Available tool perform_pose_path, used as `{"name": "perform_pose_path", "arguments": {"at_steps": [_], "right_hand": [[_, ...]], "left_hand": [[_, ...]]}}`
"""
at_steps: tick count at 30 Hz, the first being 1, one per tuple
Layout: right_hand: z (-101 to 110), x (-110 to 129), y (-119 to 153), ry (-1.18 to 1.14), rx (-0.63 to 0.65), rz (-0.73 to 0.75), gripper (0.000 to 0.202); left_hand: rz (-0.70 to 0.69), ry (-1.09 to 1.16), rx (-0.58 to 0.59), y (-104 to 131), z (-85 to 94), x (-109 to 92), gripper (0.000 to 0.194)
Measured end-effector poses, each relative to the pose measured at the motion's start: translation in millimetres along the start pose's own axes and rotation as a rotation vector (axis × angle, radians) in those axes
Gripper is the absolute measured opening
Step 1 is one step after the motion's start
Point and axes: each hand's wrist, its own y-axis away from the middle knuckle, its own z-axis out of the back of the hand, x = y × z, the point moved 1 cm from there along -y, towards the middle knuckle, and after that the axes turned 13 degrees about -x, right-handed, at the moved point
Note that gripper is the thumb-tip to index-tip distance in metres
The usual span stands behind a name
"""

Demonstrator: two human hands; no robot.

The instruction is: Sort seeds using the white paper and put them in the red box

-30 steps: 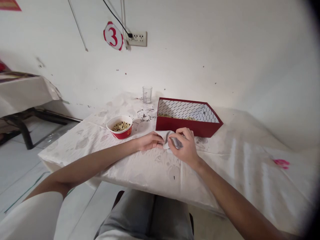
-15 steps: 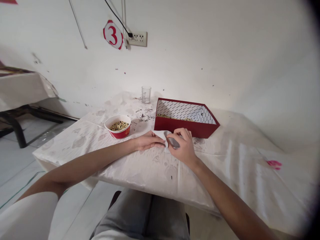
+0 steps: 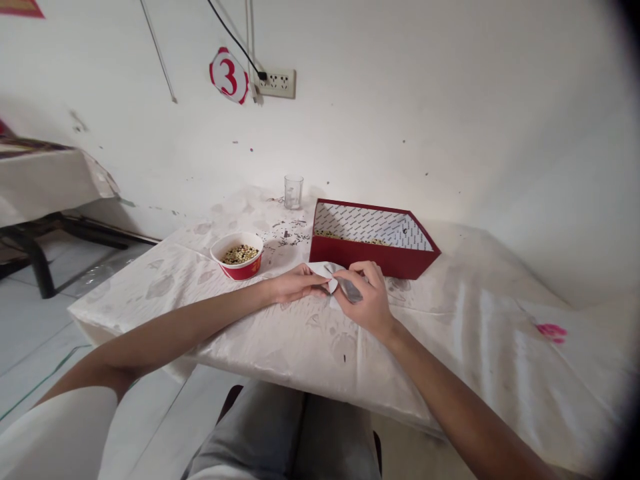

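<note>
A small piece of white paper (image 3: 323,268) is between my hands, just in front of the red box. My left hand (image 3: 296,283) grips its left side, fingers pointing right. On the right side, my right hand (image 3: 367,297) pinches the paper with curled fingers. The red box (image 3: 370,257), open at the top with a patterned white lining, has pale and dark grains inside. To the left, a red and white bowl (image 3: 243,270) holds similar pale and dark grains.
Behind the bowl stands a clear glass (image 3: 293,192), with dark bits (image 3: 286,235) scattered in front of it. A patterned cloth covers the table (image 3: 300,347). The wall rises behind, with a power socket (image 3: 277,83). Another table (image 3: 45,180) is at far left.
The paper's right part has folded over and its shape between my fingers differs. Both hands stay in nearly the same place. The whole view has shifted slightly.
</note>
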Motion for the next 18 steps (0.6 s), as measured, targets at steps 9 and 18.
{"name": "perform_pose_path", "arguments": {"at_steps": [9,18], "right_hand": [[2.5,5.2,0.3,-0.071,-0.056,0.015,0.019],[2.8,2.8,-0.1,-0.07,-0.026,0.075,0.019]], "left_hand": [[0.003,0.077,-0.105,0.4,3.7,5.1,0.04],[0.053,0.062,-0.094,2.7,1.7,7.5,0.046]]}}
